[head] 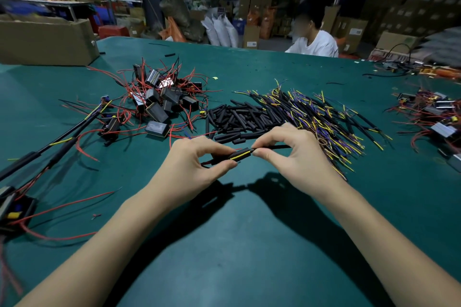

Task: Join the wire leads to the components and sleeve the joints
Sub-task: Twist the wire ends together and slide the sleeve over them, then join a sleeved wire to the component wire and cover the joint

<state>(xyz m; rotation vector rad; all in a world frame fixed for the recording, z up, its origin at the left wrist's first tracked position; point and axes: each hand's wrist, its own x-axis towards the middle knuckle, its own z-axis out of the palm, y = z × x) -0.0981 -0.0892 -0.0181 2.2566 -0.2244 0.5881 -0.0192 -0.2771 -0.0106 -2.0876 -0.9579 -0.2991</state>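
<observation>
Black heat-shrink sleeve with a yellow stripe (241,155) is held above the green worktop (249,244): the left hand (197,169) pinches its left end, the right hand (294,154) pinches what looks like a black lead at its right end. Behind lie loose black sleeve pieces (239,119), yellow-and-purple wire leads (324,117) and black box components with red wires (159,99).

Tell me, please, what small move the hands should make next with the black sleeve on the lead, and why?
Probably slide the black sleeve a little further along: the left hand pinches it while the right hand pinches the black lead entering it, and yellow wire shows alongside, so the joint looks only partly covered.
</observation>
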